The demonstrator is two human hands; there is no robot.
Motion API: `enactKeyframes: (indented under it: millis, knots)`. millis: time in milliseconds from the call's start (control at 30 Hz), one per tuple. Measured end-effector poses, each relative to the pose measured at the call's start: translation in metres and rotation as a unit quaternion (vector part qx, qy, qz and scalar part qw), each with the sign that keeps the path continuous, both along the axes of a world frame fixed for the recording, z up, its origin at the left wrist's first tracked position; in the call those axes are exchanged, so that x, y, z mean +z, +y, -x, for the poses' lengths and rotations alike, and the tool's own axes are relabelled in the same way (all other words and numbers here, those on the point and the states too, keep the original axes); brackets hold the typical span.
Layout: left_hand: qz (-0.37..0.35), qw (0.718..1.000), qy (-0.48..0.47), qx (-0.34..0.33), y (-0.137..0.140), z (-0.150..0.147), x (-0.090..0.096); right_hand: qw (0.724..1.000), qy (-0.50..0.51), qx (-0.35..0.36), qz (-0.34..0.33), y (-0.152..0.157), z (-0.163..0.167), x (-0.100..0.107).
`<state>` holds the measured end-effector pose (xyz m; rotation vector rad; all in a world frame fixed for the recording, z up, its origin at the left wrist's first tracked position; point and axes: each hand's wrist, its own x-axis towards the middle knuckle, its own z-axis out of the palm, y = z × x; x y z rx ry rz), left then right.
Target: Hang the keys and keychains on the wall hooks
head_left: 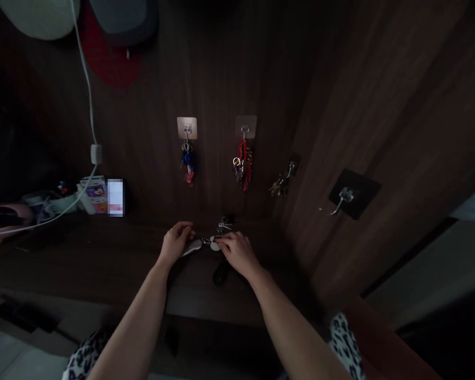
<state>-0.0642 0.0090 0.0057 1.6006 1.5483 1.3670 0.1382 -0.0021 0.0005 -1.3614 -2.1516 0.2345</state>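
Observation:
On the dark wooden shelf [200,295], both my hands are at a linked bunch of key-ring pieces. My left hand [174,245] curls over the left end of a shiny silver fob [193,246], thumb and fingers bent round it. A short chain [206,241] joins that fob to a pale round tag [215,245]. My right hand [239,252] pinches the tag and a dark piece beside it; its fingertips partly cover them. Just behind the right fingers lie several small keys [224,226]. A black oval object [220,273], perhaps a car key, lies in front of them.
Key bunches hang from adhesive hooks: blue-and-red [187,159], red-corded [244,164] and metal keys [279,186]. A black-backed hook [345,195] juts from the right wall. Small boxes [94,194] stand left, near a white cable [87,84] and a pink bowl-like object [21,214].

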Motion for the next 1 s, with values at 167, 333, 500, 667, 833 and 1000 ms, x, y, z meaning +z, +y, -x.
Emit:
enactKeyframes:
  millis: [167,333,500,667,833,1000]
  knots:
    - [0.001,0.997,0.063,-0.036,-0.004,-0.004,0.001,0.999,0.011,-0.04,-0.013,0.006,-0.004,-0.005]
    - [-0.007,0.986,0.149,-0.073,-0.008,-0.008,0.001,0.995,0.068,-0.069,0.01,0.015,-0.017,-0.006]
    - [-0.002,0.98,0.183,-0.083,-0.01,-0.011,0.0,0.971,0.229,-0.038,0.061,0.026,-0.036,-0.002]
    - [-0.008,0.977,0.191,-0.09,-0.009,-0.01,-0.001,0.949,0.259,0.018,0.178,0.018,-0.045,0.01]
    - [-0.021,0.976,0.194,-0.094,-0.007,-0.009,-0.002,0.93,0.195,0.095,0.296,0.007,-0.046,0.016]
    - [-0.024,0.976,0.194,-0.094,-0.006,-0.009,-0.004,0.932,0.126,0.108,0.323,0.006,-0.049,0.017]
